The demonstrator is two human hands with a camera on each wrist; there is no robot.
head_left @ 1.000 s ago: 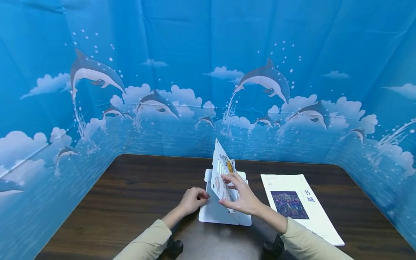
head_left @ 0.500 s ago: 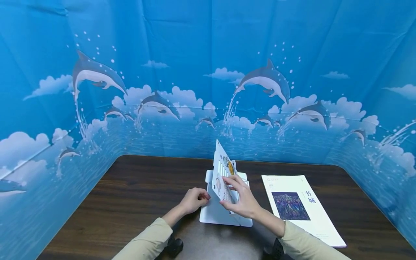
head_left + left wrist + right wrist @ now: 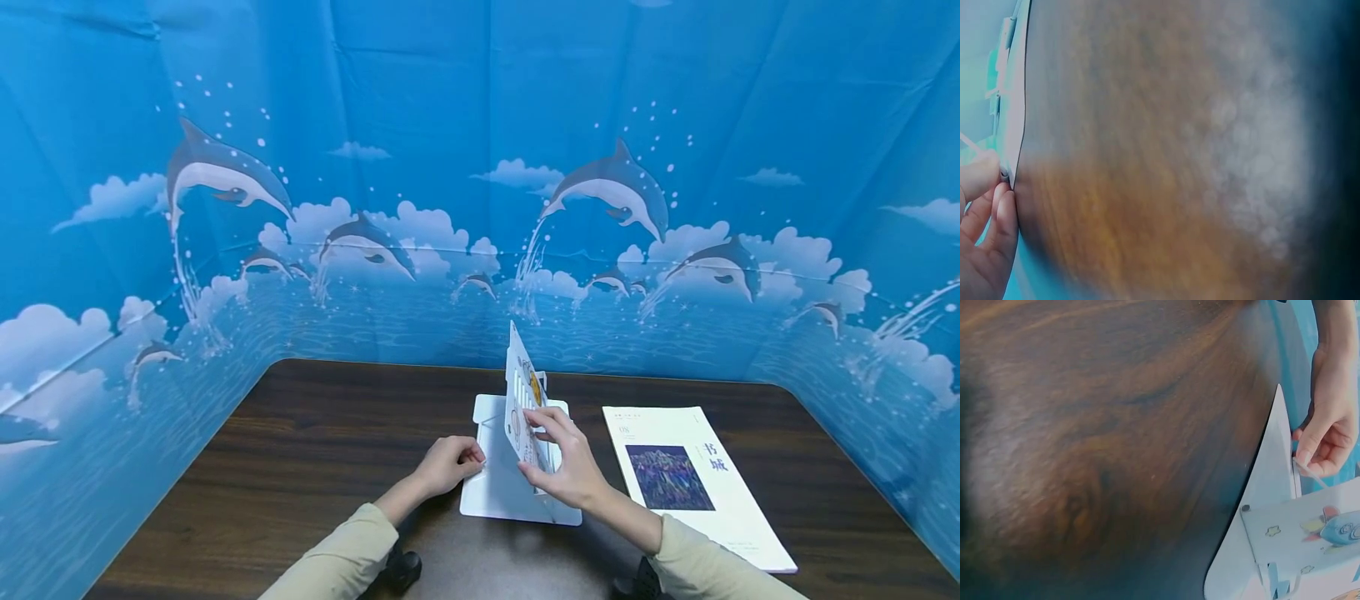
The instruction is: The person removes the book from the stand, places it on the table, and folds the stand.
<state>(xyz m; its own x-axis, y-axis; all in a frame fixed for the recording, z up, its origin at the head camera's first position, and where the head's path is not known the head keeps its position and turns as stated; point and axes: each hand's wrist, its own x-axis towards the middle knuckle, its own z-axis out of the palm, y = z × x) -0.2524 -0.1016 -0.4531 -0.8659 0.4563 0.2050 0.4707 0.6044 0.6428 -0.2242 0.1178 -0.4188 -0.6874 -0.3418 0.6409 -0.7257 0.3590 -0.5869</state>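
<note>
The left hand [image 3: 446, 465] pinches the left edge of the base [image 3: 513, 498]; the right hand [image 3: 568, 462] holds the panel [image 3: 521, 392], tilted up above the base, between thumb and fingers. A book [image 3: 697, 483] lies right of the base.

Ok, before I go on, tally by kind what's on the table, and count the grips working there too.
Stands: 1 (white stand, its printed panel raised)
Magazines: 1 (white magazine, lying flat)
Grips: 2 (left grip at the stand's base edge, right grip on its panel)
Total: 4
</note>
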